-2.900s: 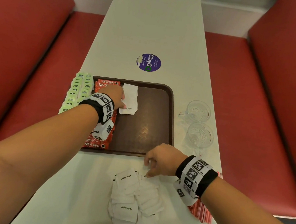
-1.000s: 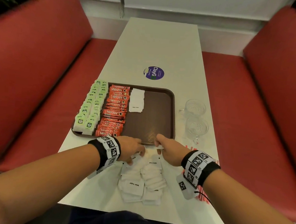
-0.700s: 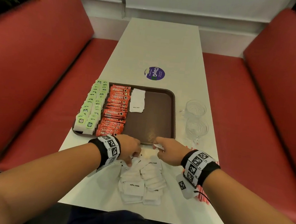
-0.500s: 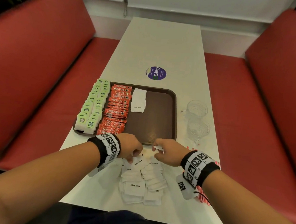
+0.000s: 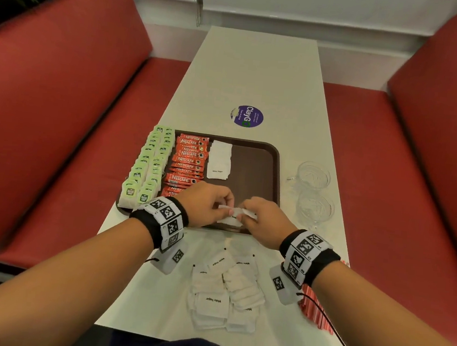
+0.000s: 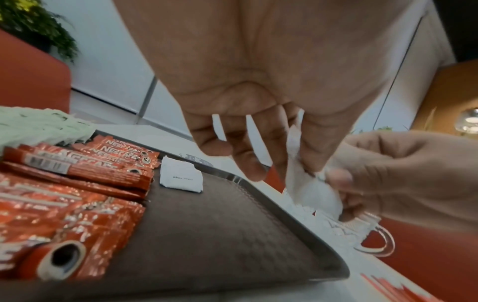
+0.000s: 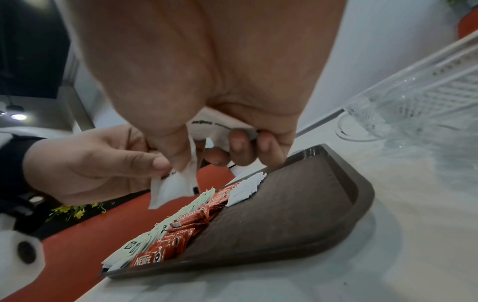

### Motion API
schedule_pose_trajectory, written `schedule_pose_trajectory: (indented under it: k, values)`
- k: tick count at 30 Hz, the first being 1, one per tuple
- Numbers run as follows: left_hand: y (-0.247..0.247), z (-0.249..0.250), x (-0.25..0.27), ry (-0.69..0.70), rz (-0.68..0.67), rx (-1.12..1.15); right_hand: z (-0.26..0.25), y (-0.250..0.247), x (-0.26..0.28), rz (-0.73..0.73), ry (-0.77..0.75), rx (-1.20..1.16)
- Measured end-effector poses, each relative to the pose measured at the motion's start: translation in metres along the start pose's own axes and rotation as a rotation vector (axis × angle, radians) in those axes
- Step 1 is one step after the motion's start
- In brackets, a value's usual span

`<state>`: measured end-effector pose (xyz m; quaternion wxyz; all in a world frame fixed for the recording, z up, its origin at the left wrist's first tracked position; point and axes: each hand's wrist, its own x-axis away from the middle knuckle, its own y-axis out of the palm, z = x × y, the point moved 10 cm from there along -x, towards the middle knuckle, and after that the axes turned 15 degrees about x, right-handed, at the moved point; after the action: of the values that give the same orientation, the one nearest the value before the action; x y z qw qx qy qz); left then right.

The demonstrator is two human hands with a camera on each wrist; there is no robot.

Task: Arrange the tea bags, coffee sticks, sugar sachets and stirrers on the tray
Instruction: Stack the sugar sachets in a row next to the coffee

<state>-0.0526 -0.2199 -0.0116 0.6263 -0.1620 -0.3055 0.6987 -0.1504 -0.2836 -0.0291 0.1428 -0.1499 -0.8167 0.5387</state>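
Observation:
A brown tray (image 5: 264, 170) holds a row of green tea bags (image 5: 150, 165) on its left, red coffee sticks (image 5: 187, 163) beside them, and a short stack of white sugar sachets (image 5: 219, 159). My left hand (image 5: 225, 210) and right hand (image 5: 242, 216) meet over the tray's near edge. Both pinch a few white sugar sachets (image 5: 231, 219) between them. In the left wrist view the held sachets (image 6: 305, 183) hang from my thumb and fingers. In the right wrist view more sachets (image 7: 220, 126) are tucked under my curled right fingers. Loose sachets (image 5: 224, 287) lie on the table near me.
Red stirrers (image 5: 317, 312) lie at the table's right edge, partly hidden by my right wrist. Two glass cups (image 5: 313, 189) stand right of the tray. A purple round sticker (image 5: 246, 116) is on the table beyond the tray. Red bench seats flank the table.
Both hands rose from the loose sachet pile and came together over the tray's near edge with sachets held between them.

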Motion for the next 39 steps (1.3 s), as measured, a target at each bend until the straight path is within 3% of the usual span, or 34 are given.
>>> schedule_pose_trajectory:
  k: [8, 11, 16, 22, 30, 39]
  values:
    - [0.001, -0.006, -0.021, 0.013, -0.048, -0.147, 0.001, 0.0, -0.01, -0.021, 0.032, -0.091]
    - [-0.024, -0.025, -0.037, -0.089, 0.031, -0.19, 0.013, 0.005, -0.009, -0.078, 0.136, -0.213]
    - [-0.069, -0.065, -0.066, -0.284, 0.162, -0.245, 0.023, 0.001, -0.01, -0.08, 0.179, -0.246]
    - [-0.064, -0.086, -0.097, -0.356, 0.043, -0.302, 0.031, 0.003, -0.017, -0.098, 0.155, -0.155]
    - [-0.058, -0.096, -0.121, -0.447, -0.016, -0.386, 0.038, 0.003, -0.022, -0.075, 0.146, -0.107]
    - [-0.067, -0.096, -0.126, -0.465, 0.056, -0.492, 0.038, 0.004, -0.026, -0.065, 0.156, -0.139]
